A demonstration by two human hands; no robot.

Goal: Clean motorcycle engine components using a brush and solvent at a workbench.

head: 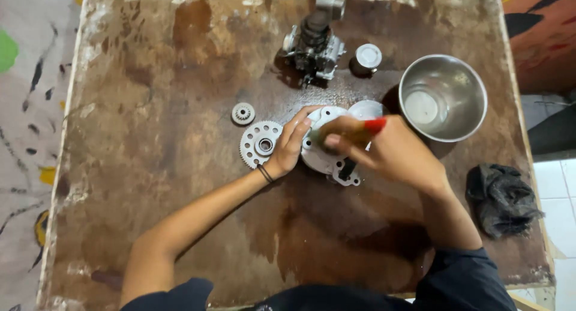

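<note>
- left hand (291, 144) resting on the left edge of a pale metal engine cover (327, 158), fingers laid together along its rim, steadying rather than pinching.
- right hand (384, 149) closed around a red-handled tool (373, 126), working end pressed down onto the cover and hidden under the fingers; kind of tool not clear.
- engine cover lying flat near the middle of the stained brown tabletop (150, 77), partly hidden by both hands.
- large toothed gear (259, 144) flat on the tabletop, just beside the left hand and touching or nearly touching it.
- small gear (243, 113) up and left of the large one, apart from it.
- dark carburettor-like assembly (315, 44) standing at the far side, with a small metal cylinder (366, 59) just to its right.
- steel bowl (443, 96) to the right of the cover, near the right hand.
- crumpled black rag (501, 198) near the right edge, well apart from both hands.
</note>
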